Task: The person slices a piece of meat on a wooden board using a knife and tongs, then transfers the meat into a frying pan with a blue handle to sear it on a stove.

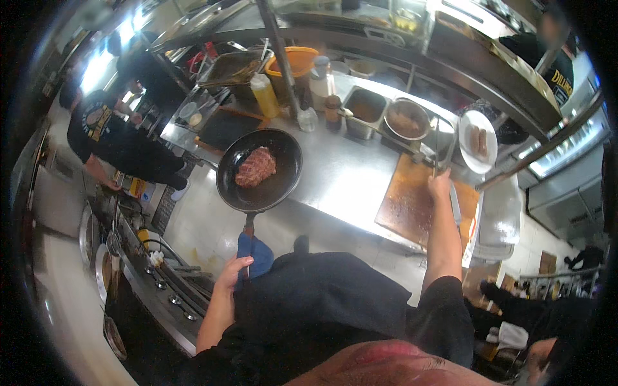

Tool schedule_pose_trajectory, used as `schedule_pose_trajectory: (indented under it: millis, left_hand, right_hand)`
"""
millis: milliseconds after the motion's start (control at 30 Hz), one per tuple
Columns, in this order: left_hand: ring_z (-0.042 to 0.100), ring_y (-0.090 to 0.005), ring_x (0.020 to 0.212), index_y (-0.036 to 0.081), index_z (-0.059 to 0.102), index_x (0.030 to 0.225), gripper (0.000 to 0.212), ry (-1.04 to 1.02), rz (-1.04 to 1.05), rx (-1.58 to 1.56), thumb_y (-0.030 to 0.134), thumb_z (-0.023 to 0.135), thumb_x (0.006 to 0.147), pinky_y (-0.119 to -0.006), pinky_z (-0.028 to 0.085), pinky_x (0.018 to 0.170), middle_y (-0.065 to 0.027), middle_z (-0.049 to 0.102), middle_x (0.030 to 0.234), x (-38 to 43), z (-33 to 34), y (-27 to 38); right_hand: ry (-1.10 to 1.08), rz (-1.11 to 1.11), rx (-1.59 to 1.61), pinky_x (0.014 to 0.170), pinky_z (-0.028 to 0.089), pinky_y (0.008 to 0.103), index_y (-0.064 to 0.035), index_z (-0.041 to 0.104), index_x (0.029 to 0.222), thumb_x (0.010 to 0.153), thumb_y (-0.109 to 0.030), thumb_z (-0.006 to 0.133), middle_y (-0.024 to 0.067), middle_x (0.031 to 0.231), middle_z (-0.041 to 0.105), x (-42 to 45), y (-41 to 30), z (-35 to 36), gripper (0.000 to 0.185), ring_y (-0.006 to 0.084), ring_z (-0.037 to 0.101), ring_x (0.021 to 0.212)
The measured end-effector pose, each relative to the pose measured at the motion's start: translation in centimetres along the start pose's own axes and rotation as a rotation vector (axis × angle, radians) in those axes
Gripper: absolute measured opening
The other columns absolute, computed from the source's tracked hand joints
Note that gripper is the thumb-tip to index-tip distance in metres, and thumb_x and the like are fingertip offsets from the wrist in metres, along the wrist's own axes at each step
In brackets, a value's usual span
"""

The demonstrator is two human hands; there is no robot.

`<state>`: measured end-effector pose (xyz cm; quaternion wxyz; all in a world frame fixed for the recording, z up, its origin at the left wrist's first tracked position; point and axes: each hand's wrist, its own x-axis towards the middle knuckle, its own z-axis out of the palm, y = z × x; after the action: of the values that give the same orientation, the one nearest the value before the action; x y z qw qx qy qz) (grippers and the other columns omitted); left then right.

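Observation:
My left hand (235,270) grips the handle of a black frying pan (285,186) through a folded blue cloth (256,253). A browned piece of meat (257,167) lies in the pan, which hangs over the floor and the counter's left end. My right hand (439,183) is closed around the near end of metal tongs (444,144), above the far part of a brown cutting board (405,202). A knife (455,202) lies on the board beside my right forearm. A white oval plate (490,159) with sausages (479,141) is just beyond the tongs.
On the steel counter (333,178) stand a squeeze bottle of yellow liquid (265,96), a steel pan of brown sauce (365,108), a round bowl (406,120) and an orange tub (294,60). A shelf post rises behind. A stove (159,299) is at lower left; co-workers (111,130) stand at left.

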<state>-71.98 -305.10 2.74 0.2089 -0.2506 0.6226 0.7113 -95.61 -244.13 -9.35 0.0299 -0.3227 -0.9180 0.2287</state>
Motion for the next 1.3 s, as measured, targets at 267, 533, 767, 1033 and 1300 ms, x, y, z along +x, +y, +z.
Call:
schedule_pose_trajectory:
  millis: [267, 533, 767, 1033, 1300]
  left_hand:
    - [0.067, -0.0195, 0.085, -0.001, 0.059, 0.117, 0.043, 0.061, -0.015, -0.264, 0.023, 0.07, 0.083, -0.032, 0.055, 0.076, -0.0081, 0.067, 0.099, 0.1, -1.1, -2.7]
    - [0.068, -0.0241, 0.086, -0.002, 0.058, 0.118, 0.043, 0.12, 0.083, -0.43, 0.023, 0.067, 0.084, -0.035, 0.057, 0.077, -0.0123, 0.068, 0.101, 0.0, -4.6, -2.5]
    - [0.064, -0.0206, 0.084, 0.0, 0.058, 0.118, 0.045, 0.234, 0.005, -0.197, 0.027, 0.068, 0.083, -0.032, 0.052, 0.076, -0.0078, 0.065, 0.098, 2.8, -11.3, 0.4]
    - [0.057, -0.0157, 0.082, 0.002, 0.058, 0.119, 0.052, 0.208, -0.054, 0.155, 0.027, 0.074, 0.076, -0.03, 0.047, 0.077, -0.0019, 0.061, 0.093, 3.5, -21.6, 1.9]
    - [0.058, -0.0176, 0.092, 0.003, 0.053, 0.131, 0.066, 0.003, -0.216, 0.122, 0.021, 0.075, 0.072, -0.032, 0.046, 0.086, -0.0043, 0.062, 0.101, 4.5, -15.2, 8.4]
  right_hand:
    - [-0.054, -0.032, -0.068, 0.103, 0.043, 0.046, 0.0143, 0.009, 0.148, 0.08, -0.041, 0.072, 0.0413, 0.133, 0.044, 1.8, 1.5, -0.3, 0.108, 0.0489, 0.05, 0.121]
    - [0.128, -0.156, -0.106, 0.107, 0.039, 0.0479, 0.0062, 0.024, 0.149, 0.076, -0.035, 0.077, 0.0356, 0.142, 0.038, 0.9, 2.1, 2.5, 0.1, 0.0519, 0.045, 0.123]
    - [0.275, -0.41, 0.145, 0.1, 0.044, 0.0421, -0.0025, 0.057, 0.128, 0.085, -0.016, 0.07, 0.0186, 0.123, 0.061, -13.1, -9.4, 0.0, 0.048, 0.0345, 0.057, 0.115]
    - [0.256, -0.527, 0.252, 0.082, 0.051, 0.0389, -0.0066, 0.063, 0.122, 0.086, -0.027, 0.072, 0.0151, 0.101, 0.065, -14.0, -22.7, 1.8, 0.042, 0.029, 0.063, 0.091]
    - [-0.015, -0.543, -0.286, 0.098, 0.047, 0.0435, -0.0101, 0.051, 0.138, 0.087, -0.053, 0.063, 0.0209, 0.128, 0.055, -1.1, -30.0, 4.5, 0.067, 0.0357, 0.055, 0.119]
